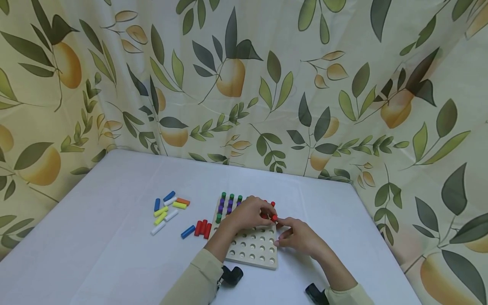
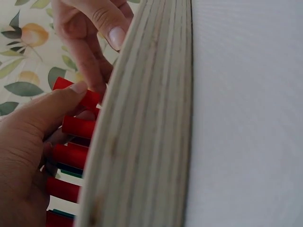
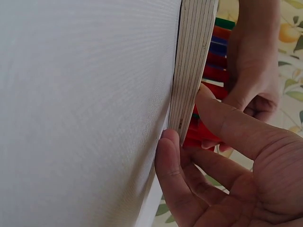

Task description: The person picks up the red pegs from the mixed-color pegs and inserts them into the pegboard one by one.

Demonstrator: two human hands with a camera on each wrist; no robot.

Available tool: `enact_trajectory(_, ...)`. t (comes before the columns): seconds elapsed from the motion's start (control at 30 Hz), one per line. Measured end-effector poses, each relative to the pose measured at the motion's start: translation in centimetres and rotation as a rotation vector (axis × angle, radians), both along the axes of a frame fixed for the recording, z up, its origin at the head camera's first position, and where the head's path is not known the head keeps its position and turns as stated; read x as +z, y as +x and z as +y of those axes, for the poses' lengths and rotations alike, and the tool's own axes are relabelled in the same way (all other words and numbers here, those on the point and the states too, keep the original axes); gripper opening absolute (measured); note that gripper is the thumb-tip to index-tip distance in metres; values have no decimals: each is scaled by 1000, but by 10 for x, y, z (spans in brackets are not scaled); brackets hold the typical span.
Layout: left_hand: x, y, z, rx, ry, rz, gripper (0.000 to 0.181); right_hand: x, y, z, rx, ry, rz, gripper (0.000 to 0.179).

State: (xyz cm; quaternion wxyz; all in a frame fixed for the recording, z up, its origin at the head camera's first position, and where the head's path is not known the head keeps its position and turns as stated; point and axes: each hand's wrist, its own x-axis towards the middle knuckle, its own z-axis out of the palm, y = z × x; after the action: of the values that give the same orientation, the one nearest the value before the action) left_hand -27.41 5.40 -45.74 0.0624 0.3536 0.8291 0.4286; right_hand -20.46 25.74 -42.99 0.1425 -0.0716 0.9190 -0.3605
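A pale wooden pegboard (image 1: 251,257) lies on the table, its front rows of holes bare. My left hand (image 1: 245,214) reaches over it and pinches a red peg (image 1: 274,217) by the right edge; in the left wrist view the thumb lies on this tilted red peg (image 2: 90,98). Beside that edge is my right hand (image 1: 301,237), its fingers loosely bent. In the right wrist view, its thumb (image 3: 213,106) touches the board's edge (image 3: 191,61). Green pegs (image 1: 223,195) and purple pegs (image 1: 221,206) stand in the back left columns. My left hand hides part of the rows.
Left of the board lie several red pegs (image 1: 203,228) and a blue peg (image 1: 188,231). Farther left is a loose group of yellow pegs (image 1: 160,218), white pegs (image 1: 158,228), blue pegs and an orange peg (image 1: 183,202). A patterned curtain (image 1: 244,106) hangs behind the white table (image 1: 114,254).
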Motion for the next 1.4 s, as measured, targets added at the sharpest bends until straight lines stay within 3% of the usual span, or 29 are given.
enact_trajectory(1.13,2,3,3,36,-8,32,15,1,1,-1,29,12,19,62)
enact_trajectory(1.4,3,3,3,25,27,16,14,2,1,-1,29,4,18,66)
